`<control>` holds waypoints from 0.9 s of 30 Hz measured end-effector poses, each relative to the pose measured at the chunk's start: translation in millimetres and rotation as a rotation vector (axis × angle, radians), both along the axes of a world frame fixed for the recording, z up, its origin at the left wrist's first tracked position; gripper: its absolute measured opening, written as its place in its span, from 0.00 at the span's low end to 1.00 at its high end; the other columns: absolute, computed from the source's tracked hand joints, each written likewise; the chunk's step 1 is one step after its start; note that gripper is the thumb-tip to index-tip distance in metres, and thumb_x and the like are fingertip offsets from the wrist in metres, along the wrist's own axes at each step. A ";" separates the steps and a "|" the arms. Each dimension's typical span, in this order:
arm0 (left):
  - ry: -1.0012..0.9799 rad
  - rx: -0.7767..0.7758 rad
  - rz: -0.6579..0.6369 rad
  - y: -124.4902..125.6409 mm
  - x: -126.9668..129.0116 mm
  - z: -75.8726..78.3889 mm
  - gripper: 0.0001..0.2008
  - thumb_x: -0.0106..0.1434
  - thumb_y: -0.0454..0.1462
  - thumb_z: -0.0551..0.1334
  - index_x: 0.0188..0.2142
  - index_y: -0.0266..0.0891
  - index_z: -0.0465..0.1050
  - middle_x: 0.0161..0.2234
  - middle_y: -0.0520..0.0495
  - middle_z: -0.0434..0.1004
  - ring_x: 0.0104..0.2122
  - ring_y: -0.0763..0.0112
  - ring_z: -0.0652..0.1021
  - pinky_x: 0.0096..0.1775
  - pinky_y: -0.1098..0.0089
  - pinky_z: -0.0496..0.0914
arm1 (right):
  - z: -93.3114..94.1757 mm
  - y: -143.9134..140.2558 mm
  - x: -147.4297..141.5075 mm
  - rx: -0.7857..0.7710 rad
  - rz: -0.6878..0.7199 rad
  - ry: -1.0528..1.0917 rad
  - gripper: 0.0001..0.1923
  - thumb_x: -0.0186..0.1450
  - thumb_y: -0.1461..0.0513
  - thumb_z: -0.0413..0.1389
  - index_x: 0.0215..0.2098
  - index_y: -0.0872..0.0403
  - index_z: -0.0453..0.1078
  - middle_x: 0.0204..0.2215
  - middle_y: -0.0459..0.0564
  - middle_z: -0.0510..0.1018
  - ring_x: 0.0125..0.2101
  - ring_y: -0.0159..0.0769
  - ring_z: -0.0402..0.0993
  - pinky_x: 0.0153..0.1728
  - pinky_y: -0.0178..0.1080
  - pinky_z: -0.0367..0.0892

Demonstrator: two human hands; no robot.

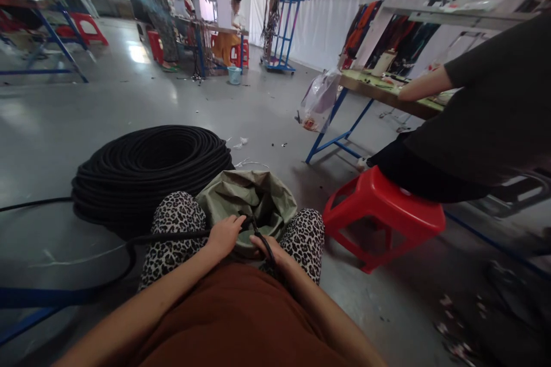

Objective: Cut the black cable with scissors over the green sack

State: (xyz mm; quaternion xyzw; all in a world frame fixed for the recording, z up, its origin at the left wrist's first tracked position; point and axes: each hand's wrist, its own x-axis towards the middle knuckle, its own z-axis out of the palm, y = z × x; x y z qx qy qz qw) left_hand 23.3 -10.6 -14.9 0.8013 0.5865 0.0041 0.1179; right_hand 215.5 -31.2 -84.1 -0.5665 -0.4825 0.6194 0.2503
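Note:
My left hand (224,237) is closed around a thick black cord (172,237) that runs in from the left across my knee. Close beside it, my right hand (272,251) grips another stretch of the black cord, which bends back over the wrist. Dark ends or loops meet between the two hands, too small to make out. Both hands are over an open grey-green sack (224,195) standing between my knees; its inside is mostly in shadow. To the left on the floor lies a large coil of black cord (150,172).
A red plastic stool (387,206) with a seated person (482,103) is close on my right, by a workbench (387,92) with a hanging plastic bag (321,97). Blue metal legs (38,298) are at lower left. Farther back stand a blue rack (284,28) and other people at tables.

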 end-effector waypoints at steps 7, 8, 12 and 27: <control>-0.035 0.000 0.027 -0.8 2.3 6.1 0.23 0.74 0.31 0.57 0.66 0.45 0.72 0.50 0.41 0.83 0.51 0.59 0.83 0.49 0.64 0.74 | 0.7 -4.2 3.5 -0.053 -0.022 0.069 0.27 0.64 0.39 0.65 0.30 0.53 0.69 0.29 0.47 0.75 0.31 0.38 0.76 0.34 0.36 0.70; -0.038 0.001 0.027 -1.1 2.4 6.3 0.23 0.74 0.31 0.57 0.66 0.44 0.72 0.50 0.41 0.83 0.51 0.59 0.83 0.49 0.64 0.74 | 0.6 -4.9 3.2 -0.051 -0.021 0.073 0.27 0.64 0.39 0.65 0.30 0.53 0.69 0.29 0.47 0.75 0.31 0.38 0.76 0.34 0.36 0.70; -0.033 0.006 0.006 -1.0 2.8 4.8 0.23 0.74 0.31 0.56 0.66 0.43 0.73 0.51 0.39 0.83 0.50 0.58 0.83 0.49 0.63 0.74 | 0.5 -5.2 1.3 -0.042 0.001 0.069 0.26 0.64 0.41 0.66 0.29 0.53 0.69 0.28 0.47 0.75 0.31 0.38 0.76 0.36 0.37 0.71; 0.072 -0.040 -0.039 2.4 5.4 -0.8 0.25 0.75 0.31 0.55 0.69 0.43 0.69 0.53 0.39 0.82 0.53 0.57 0.82 0.52 0.61 0.75 | -7.8 -1.7 -0.5 -0.052 -0.045 0.051 0.20 0.67 0.48 0.65 0.29 0.54 0.71 0.28 0.47 0.74 0.32 0.39 0.74 0.36 0.37 0.70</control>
